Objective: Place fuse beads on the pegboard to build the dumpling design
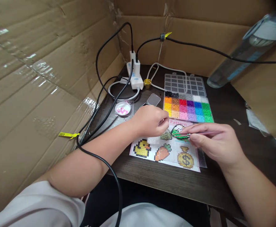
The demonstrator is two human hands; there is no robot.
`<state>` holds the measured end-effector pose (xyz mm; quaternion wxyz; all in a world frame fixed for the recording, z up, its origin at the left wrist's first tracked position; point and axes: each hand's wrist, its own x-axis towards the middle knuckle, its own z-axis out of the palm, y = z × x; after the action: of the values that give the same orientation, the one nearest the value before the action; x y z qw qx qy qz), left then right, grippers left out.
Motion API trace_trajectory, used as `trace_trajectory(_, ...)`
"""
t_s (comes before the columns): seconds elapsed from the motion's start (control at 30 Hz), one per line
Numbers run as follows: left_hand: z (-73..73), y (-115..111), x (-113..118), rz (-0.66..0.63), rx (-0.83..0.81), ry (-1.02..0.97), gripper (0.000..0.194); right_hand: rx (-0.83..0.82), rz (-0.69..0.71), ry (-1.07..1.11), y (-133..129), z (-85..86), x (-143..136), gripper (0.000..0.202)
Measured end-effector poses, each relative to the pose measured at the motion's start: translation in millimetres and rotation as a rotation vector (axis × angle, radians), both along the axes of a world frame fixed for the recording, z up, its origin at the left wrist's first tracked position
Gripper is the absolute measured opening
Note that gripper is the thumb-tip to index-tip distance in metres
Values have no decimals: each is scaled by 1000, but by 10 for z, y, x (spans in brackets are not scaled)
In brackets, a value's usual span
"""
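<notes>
My right hand point(218, 142) grips pink tweezers point(202, 133), their tips pointing left over the pattern sheet point(149, 157). Under those tips lies a bead piece point(181, 135) of green, white and black beads, partly covered by my fingers. My left hand point(153, 121) is closed above the sheet's upper left part, fingers curled in, and whatever it may hold is hidden. Just below it rests a whitish translucent item point(153, 140) that I cannot make out. Printed on the sheet are a yellow duck, a carrot and a money bag.
Behind the sheet stands a compartment box point(212, 108) of coloured beads, with its lid point(185, 84) folded back. A white dish point(123, 104) of pink beads sits left. A power strip point(136, 80), black cables point(115, 105), a small gold cup point(147, 83) and cardboard walls point(81, 41) surround the space.
</notes>
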<state>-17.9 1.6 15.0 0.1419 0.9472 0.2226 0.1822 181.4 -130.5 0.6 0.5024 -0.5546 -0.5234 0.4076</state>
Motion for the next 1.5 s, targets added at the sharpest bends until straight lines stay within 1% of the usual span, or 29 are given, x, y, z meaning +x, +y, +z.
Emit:
trace_trajectory(0.1, -8, 1, 3, -2, 10, -5, 28, -28, -29, -23, -20, 36, -266, 8)
trace_trajectory(0.17, -14, 2, 5, -8, 16, -9, 28, -63, -38, -15, -6, 31, -393, 9)
trace_trajectory(0.27, -16, -1, 6, -14, 19, -20, 28, -90, -37, 8, 41, -3, -513, 7)
trace_trajectory(0.37, -8, -7, 3, -19, 13, -28, 27, -100, -38, 22, 85, -35, -574, 5)
trace_trajectory(0.5, 2, -10, 1, -16, 8, -26, 27, -145, -23, 24, 100, -52, -589, 3)
trace_trajectory(0.6, -6, -10, 1, -17, 6, -34, 28, -139, -3, 4, 92, -58, -580, 4)
trace_trajectory(0.8, -26, -11, 4, -15, 11, -61, 29, -158, 15, -26, 86, -37, -587, 12)
trace_trajectory(1.17, -26, -13, 9, -8, 32, -51, 29, -138, 16, -53, 85, -31, -598, 5)
trace_trajectory(1.5, -27, -15, 9, -16, 41, -51, 27, -126, 9, -24, 95, -31, -601, 5)
